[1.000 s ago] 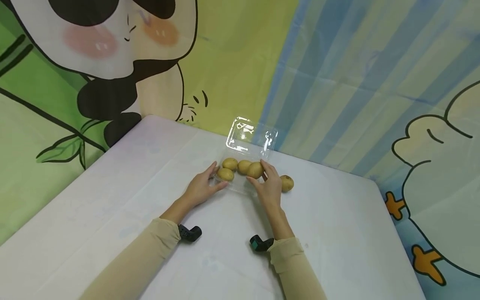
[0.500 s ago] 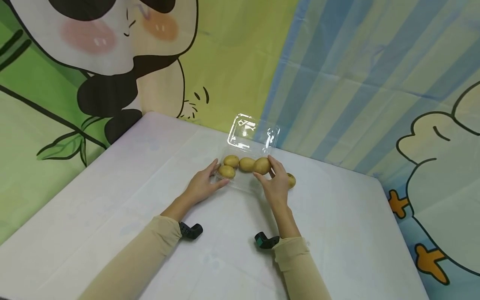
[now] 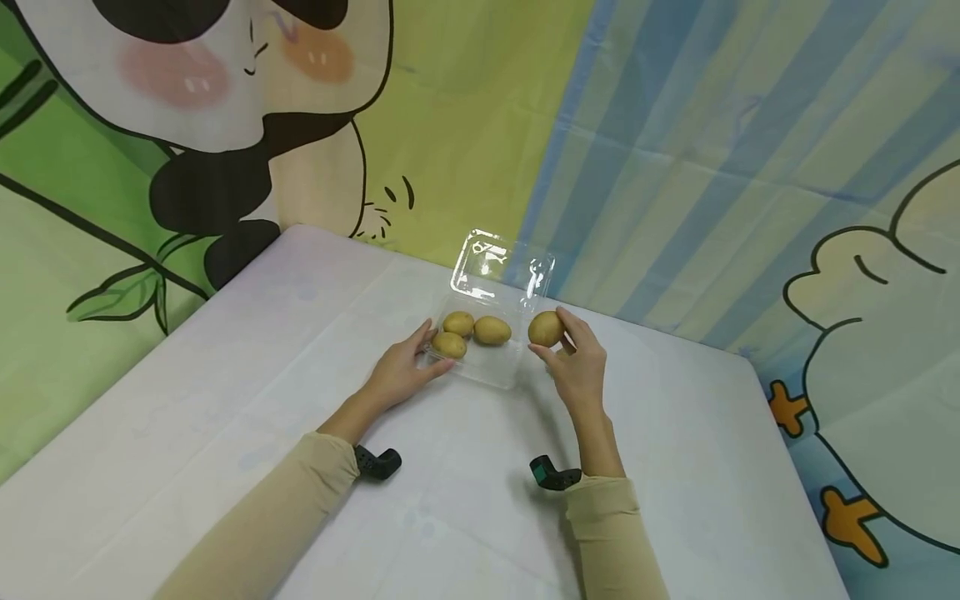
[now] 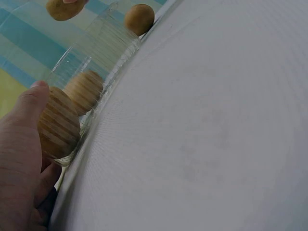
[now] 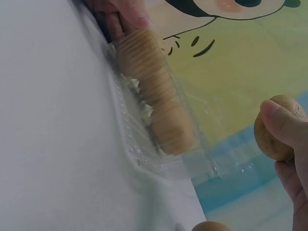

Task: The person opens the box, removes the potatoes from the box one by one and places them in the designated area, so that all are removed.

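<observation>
A clear plastic container (image 3: 487, 371) stands with its lid (image 3: 498, 271) raised at the back. Three potatoes lie in its left and middle part, one of them nearest the centre (image 3: 492, 331). The left hand (image 3: 399, 373) grips the container's left end, thumb at the near corner. Beyond the container's right side, the right hand (image 3: 581, 367) pinches a potato (image 3: 545, 329) between thumb and fingers; in the right wrist view this potato (image 5: 279, 127) is held off the table.
Another potato (image 4: 139, 19) rests on the table to the right of the container in the left wrist view; the right hand hides it in the head view. A white cloth covers the table (image 3: 300, 333). A printed curtain (image 3: 465, 125) hangs along the back edge.
The right hand has moved right with its potato, from over the container to beyond its right side, and now covers the loose potato. The left hand has stayed in place.
</observation>
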`<state>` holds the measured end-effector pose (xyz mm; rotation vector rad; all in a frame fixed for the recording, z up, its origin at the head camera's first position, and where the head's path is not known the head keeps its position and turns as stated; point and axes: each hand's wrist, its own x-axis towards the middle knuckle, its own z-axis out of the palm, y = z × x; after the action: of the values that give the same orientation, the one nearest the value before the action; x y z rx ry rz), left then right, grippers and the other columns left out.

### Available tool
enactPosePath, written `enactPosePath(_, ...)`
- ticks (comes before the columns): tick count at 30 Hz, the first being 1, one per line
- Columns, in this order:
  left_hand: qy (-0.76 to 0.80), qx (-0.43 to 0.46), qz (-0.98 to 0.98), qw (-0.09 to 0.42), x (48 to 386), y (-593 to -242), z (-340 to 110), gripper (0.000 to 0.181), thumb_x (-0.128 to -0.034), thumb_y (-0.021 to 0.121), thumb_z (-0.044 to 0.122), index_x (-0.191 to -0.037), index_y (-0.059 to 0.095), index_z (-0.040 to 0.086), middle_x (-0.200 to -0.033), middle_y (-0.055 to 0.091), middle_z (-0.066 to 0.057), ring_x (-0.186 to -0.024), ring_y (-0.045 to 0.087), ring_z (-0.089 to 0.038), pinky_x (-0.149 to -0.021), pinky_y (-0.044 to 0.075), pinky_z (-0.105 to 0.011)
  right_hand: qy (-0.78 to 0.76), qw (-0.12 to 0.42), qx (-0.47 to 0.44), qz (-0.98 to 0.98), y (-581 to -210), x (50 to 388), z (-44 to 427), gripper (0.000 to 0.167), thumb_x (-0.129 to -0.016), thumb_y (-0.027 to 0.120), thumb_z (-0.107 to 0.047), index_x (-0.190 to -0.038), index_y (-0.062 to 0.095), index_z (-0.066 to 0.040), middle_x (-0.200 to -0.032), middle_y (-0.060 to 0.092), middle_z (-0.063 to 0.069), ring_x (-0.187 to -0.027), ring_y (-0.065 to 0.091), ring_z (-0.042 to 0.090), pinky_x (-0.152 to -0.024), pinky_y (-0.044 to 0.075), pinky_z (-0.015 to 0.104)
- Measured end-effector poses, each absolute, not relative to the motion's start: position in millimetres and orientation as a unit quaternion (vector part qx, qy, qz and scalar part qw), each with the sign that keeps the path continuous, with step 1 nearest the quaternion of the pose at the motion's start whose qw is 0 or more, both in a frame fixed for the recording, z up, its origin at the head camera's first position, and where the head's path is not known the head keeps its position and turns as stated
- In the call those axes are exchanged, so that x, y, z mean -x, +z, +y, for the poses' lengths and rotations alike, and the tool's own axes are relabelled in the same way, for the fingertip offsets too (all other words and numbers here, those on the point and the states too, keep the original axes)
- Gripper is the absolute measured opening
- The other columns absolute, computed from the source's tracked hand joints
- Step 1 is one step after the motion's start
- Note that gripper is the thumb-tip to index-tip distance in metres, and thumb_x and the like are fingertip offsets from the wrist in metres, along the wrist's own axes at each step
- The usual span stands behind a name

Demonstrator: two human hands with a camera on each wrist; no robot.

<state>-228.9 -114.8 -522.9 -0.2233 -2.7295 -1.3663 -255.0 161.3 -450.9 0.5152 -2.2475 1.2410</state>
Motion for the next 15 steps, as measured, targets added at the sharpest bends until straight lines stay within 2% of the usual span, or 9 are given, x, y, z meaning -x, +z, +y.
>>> enactPosePath(6,-0.447,0.073,-0.891,0.038,228.9,-523.2,-115.4,0.098,-0.0818,0.061,0.062,-0.153,0.017,0.011,-0.15,0.04,-0.005,-0.138,0.037,-0.029,-0.116,0.027,-0.046,0.454,0.259,-0.18,-0.834,-444.4,254.6,181.8,0.068,-0.066,0.083,-0.003,-0.129,0.057,-0.002,-0.126,0.059,0.014,-0.12,0.057,0.028,-0.091,0.05,0.019)
enactPosePath(15,-0.441,0.072,-0.894,0.038,228.2,-520.7,-115.1,0.097,-0.0827,0.061,0.061,-0.153,0.016,0.011,-0.15,0.04,-0.007,-0.138,0.036,-0.031,-0.116,0.027,-0.047,0.432,0.238,-0.129,-0.861,-439.1,253.8,215.6,0.066,-0.071,0.083,-0.011,-0.13,0.056,-0.004,-0.127,0.057,0.013,-0.121,0.057,0.026,-0.094,0.05,0.025)
